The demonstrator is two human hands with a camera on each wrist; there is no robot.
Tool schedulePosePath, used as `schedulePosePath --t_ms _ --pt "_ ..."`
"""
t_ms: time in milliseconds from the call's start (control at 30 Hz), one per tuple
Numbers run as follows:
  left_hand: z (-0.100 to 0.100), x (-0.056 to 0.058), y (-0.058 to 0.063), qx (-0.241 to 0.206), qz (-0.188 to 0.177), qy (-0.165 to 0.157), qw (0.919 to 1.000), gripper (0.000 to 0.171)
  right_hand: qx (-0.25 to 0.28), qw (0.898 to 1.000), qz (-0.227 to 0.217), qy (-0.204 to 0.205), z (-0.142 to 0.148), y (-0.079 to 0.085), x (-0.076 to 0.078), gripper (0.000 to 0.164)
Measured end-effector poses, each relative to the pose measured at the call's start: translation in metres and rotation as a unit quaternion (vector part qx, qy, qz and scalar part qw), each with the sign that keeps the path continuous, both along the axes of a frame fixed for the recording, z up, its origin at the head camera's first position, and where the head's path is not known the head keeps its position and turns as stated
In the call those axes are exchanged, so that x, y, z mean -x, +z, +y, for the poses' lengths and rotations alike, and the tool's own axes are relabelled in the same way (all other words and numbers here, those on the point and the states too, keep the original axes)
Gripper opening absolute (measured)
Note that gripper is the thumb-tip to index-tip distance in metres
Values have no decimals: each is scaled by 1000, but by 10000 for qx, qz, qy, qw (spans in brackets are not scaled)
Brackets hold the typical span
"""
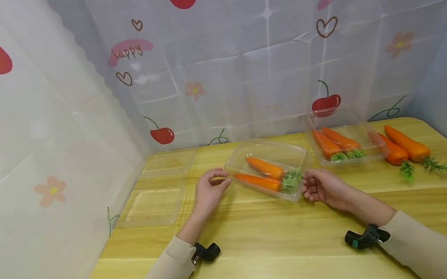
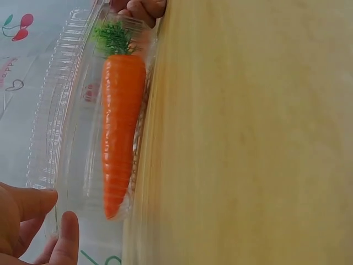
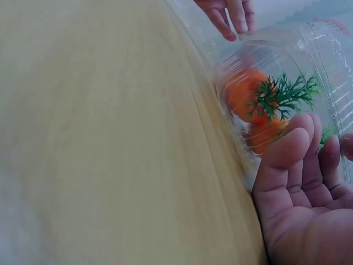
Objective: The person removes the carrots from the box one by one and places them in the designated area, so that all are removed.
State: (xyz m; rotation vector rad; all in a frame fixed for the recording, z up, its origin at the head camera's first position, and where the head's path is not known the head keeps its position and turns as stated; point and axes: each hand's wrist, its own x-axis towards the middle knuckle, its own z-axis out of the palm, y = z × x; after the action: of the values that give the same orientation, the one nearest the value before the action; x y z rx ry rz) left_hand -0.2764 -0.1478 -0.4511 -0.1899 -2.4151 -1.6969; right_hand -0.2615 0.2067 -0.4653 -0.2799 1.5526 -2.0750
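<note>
Head view: here's the box (image 1: 283, 147), dead centre and set skew, two carrots (image 1: 264, 168) lying in it with their tops at the right end. The left hand (image 1: 209, 191) comes in at its left edge, thumb and forefinger narrow and curved onto the rim; the right hand (image 1: 327, 188) curls at the lower right corner. It looks like a matter of handling the box by its ends, and the sound way is to grip evenly, work the rim rather than the thin top, and mind that the green tops aren't caught in the seam. Right of frame, a second box (image 1: 366, 129) with carrots, loose carrots (image 1: 407, 142) just beside it; trays (image 1: 154, 208) lie on the table (image 1: 256, 251) at centre left.

Left wrist view: thumb (image 2: 36, 201) and fingertip sit at lower left, pinching lightly about the box's corner; how firmly, I can't tell. The nearest carrot stands just beyond, point toward the fingers but apart from them, leaves (image 2: 113, 38) at the top.

Right wrist view: lower right, and the fingers (image 3: 288, 152) are bent close in front of the box, holding its corner, thumb contact partly cut off. Carrot tops are right behind those fingertips, inside the plastic.
</note>
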Motion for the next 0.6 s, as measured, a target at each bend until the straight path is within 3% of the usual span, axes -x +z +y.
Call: schedulePosePath --t_ms 233,367,600 --pt "-5 -8 1 50 22 40 10000 13 -150 9977 -65 -657 -5 3 0 32" --pt "-7 -12 2 18 -14 -69 10000 14 -226 9935 -150 -1106 -8 6 -2 26" --pt "-11 -15 2 118 -126 41 9998 13 -340 9910 -97 -1290 -12 10 -9 11"
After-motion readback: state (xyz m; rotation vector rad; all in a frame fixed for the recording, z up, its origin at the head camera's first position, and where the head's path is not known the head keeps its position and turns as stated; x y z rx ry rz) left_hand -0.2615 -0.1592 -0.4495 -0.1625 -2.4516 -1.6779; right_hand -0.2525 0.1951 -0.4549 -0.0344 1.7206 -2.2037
